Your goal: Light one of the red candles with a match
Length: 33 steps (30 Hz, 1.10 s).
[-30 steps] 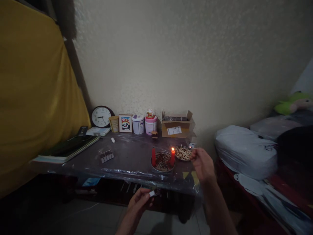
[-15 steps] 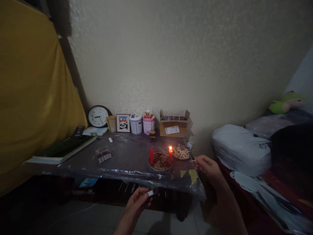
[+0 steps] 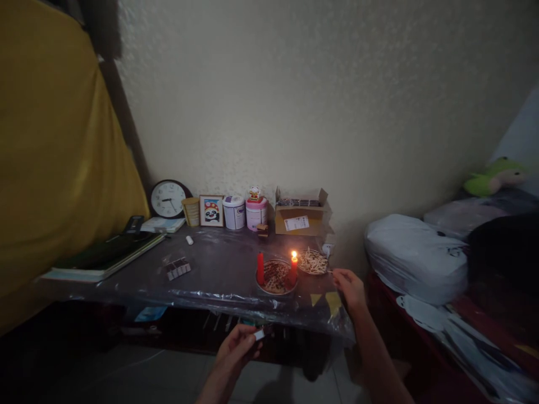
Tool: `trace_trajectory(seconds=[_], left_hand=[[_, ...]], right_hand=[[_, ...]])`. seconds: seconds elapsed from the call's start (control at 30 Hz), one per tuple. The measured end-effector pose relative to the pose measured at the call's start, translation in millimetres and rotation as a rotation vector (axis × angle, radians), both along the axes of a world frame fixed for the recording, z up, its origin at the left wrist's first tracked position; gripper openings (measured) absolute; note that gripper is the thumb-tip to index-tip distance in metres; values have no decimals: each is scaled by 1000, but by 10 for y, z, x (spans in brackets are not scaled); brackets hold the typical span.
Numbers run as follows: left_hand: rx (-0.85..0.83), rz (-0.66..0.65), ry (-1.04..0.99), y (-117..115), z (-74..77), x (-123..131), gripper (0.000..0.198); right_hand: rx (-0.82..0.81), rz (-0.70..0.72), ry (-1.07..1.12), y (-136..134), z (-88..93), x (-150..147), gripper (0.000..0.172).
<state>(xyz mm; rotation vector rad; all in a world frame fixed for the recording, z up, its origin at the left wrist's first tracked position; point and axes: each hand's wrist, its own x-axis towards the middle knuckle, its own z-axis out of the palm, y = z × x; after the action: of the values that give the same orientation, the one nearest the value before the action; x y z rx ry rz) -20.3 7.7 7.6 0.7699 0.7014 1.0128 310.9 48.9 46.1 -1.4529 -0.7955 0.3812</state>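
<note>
My left hand is closed on a small matchbox in front of the table edge. A matchstick is pinched in my right hand, beside the right rim of a plate heaped with pale matchsticks. To the left of that plate is a round tin with brownish bits in it. Two red candles stand upright at its sides: the right candle burns with a small flame, while the left candle is unlit.
A pack of matchboxes lies on the plastic-covered table. Along the wall stand a clock, a panda picture, two canisters and an open carton. Yellow paper pieces lie near the front right corner. White bags sit at right.
My right hand has moved slightly left, bringing the matchstick closer to the plate of matchsticks. My left hand stays nearly in place with the matchbox.
</note>
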Motion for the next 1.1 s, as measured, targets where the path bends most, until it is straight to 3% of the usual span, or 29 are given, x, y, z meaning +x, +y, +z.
trace_trajectory(seconds=[0.37,0.47,0.57,0.7,0.87,1.0,1.1], left_hand=[[1,24,36,10,-47,51,33],[-16,41,50,34,-74,67,35],[-23,35,48,45,-87,69,34],[20,-24,5,38,-83,71,32],[75,-30,-21,20,-50,90,35],[142,36,73,12,-84,102,40],[203,65,146,37,-183,120,46]], right_hand=[[-51,-131,-154,665,22,99,26],[-42,-147,-185,696,43,67,32],[-31,-107,-207,508,37,-16,36],[-48,55,-216,43,105,-220,33],[-172,304,-386,-516,236,-731,26],[-175,616,-456,-768,49,-1266,24],[-64,688,-461,-782,-185,-1515,24]])
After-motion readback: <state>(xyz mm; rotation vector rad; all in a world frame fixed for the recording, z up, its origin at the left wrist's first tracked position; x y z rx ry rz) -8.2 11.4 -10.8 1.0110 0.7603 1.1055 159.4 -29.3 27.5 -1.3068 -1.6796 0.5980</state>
